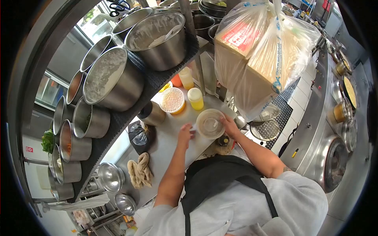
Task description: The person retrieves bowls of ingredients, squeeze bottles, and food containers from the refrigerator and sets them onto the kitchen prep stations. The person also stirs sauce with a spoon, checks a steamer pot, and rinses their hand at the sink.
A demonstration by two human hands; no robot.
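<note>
In the head view, my right hand [231, 127] grips the rim of a round translucent plastic tub [210, 124], tilted so that I look into it. A thin, pale residue shows inside. Just left of the tub is my left hand [185, 136], its fingers curled in; a small pale thing shows at the fingertips, too blurred to name. Beyond the hands on the steel counter [169, 141] stand a squeeze bottle [195, 98] of yellow liquid and a tub with a bubbly top [172, 100]. A dark bottle [223, 141] is partly hidden below the held tub.
Steel pots [114, 80] line a shelf at the left. A plastic bag with boxes [260, 59] hangs at upper right. A black tied bag [141, 135] and a beige cloth [139, 171] lie on the counter. Strainers [265, 129] rest at right; a stove line [315, 114] runs beyond.
</note>
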